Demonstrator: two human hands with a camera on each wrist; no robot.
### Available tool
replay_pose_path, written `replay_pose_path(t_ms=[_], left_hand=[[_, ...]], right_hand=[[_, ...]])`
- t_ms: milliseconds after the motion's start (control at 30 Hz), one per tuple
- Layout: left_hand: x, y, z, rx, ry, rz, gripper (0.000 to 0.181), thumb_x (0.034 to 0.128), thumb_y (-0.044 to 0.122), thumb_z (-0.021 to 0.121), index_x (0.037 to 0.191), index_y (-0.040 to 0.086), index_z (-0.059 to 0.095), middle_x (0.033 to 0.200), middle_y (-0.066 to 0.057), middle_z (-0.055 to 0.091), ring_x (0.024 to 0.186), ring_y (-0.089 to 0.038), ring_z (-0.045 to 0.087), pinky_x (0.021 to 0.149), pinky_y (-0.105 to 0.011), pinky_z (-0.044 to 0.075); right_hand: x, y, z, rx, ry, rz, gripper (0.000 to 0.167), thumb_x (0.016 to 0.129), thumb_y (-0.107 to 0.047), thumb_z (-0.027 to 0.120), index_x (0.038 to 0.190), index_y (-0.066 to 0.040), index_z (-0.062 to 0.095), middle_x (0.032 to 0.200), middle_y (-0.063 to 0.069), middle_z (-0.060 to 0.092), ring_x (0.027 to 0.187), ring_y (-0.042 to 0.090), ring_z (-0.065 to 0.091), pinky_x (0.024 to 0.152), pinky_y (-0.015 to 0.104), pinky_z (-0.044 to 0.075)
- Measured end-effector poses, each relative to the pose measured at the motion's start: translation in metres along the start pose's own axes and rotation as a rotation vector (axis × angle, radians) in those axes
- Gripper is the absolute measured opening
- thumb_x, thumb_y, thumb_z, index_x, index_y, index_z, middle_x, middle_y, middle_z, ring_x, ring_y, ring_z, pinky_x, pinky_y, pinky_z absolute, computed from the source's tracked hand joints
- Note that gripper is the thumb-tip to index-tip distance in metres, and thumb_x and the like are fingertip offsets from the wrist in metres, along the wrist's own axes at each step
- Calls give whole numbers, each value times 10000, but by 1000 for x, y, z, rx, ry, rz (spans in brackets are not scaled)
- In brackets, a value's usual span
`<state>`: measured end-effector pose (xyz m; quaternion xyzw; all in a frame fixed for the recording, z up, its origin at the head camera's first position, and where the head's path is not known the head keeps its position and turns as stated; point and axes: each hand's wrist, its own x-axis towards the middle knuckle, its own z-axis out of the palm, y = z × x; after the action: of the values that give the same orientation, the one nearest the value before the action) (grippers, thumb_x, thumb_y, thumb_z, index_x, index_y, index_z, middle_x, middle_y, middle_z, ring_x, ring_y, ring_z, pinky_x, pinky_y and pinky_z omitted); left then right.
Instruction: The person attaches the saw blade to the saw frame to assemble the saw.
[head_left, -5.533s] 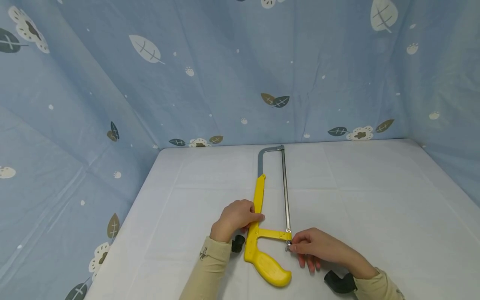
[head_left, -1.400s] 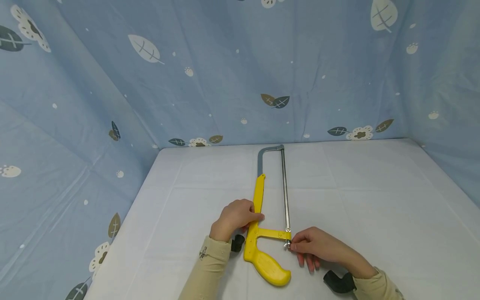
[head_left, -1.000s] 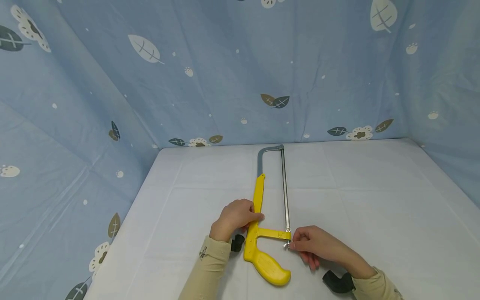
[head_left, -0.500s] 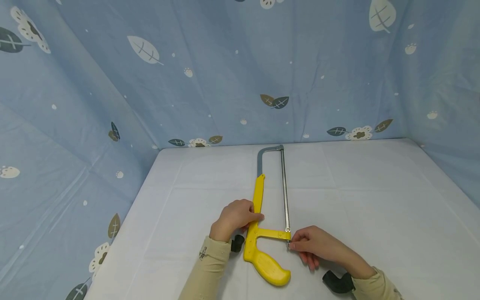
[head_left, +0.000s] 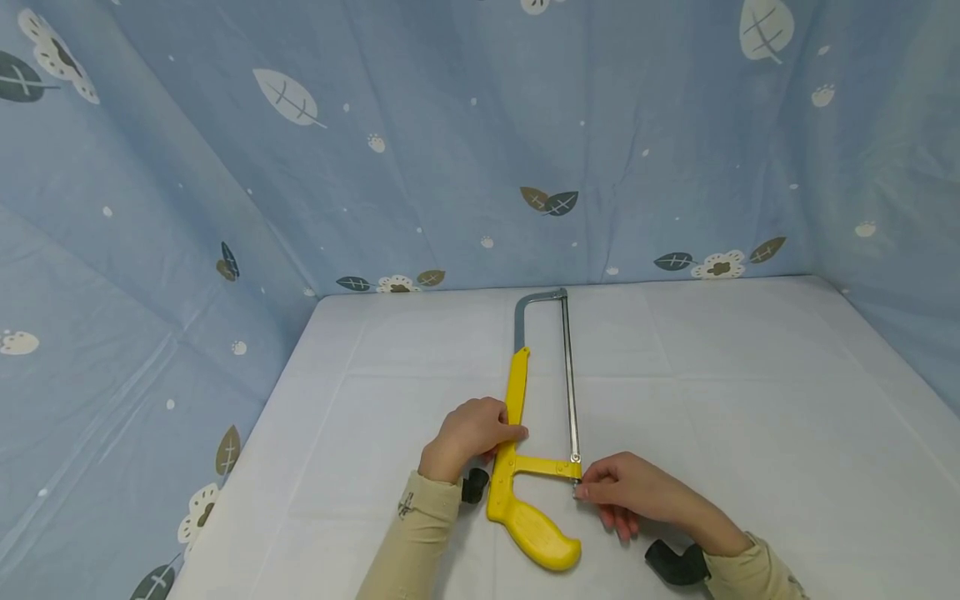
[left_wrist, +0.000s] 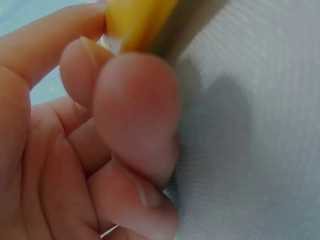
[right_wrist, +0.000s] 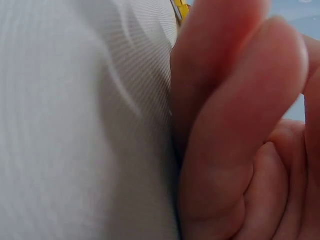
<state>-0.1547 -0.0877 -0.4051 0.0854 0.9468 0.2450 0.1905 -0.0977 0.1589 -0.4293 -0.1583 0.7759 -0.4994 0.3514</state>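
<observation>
The hacksaw [head_left: 517, 383] lay flat on the white-covered desk [head_left: 750, 375], its yellow grip [head_left: 543, 537] towards the person. At the hacksaw's left side, the left hand [head_left: 474, 429] pinched the yellow frame between thumb and fingers. At the hacksaw's right side, the right hand [head_left: 637, 487] pinched a small metal fitting [head_left: 575, 484] below the blade [head_left: 571, 375]. Beyond the hacksaw hung a blue, leaf-patterned cloth [head_left: 450, 150].

Curtained-off table area, kind of room indeterminable. Drape [head_left: 450, 142], blue, leaf-and-flower print, hangs behind and along both sides; table [head_left: 750, 400] is white-clothed, with fold creases.
</observation>
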Motion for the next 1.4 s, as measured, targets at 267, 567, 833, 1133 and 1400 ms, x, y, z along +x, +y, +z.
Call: replay_pose_path(t_ms=[267,567,833,1133,1400], left_hand=[[-1,1,-1,-1,1,1,327,779,421,645,655,137,539,468,-7,505,393,-149,484,395,-247,336],[-2,2,0,15,9,-4,328,778,421,645,651,139,536,483,-4,505,401,-145,485,394,-247,335],[-2,1,0,7,9,-6,324,776,418,647,655,138,538,488,-7,503,402,-150,483,395,-248,335],[-1,1,0,4,7,-11,327,775,420,648,653,138,536,487,-6,502,401,-150,483,396,-247,335],[0,1,0,13,5,-6,329,777,426,645,652,140,538,480,-5,501,400,-149,481,397,-247,336]], right_hand=[[0,1,-2,26,-22,-3,286,854,-348,573,908,-70,618,577,49,574,384,131,485,367,221,388],[0,3,-1,26,-3,-10,282,848,-327,586,934,-59,596,581,73,588,387,151,503,363,239,398],[2,2,0,35,44,22,321,828,-359,603,922,-56,553,555,54,566,377,154,503,357,248,404],[1,3,-1,30,15,15,300,837,-367,590,899,-74,613,575,67,589,379,136,500,360,237,405],[0,1,0,-1,-4,-6,292,855,-364,568,866,-78,621,602,73,610,386,137,504,361,233,403]])
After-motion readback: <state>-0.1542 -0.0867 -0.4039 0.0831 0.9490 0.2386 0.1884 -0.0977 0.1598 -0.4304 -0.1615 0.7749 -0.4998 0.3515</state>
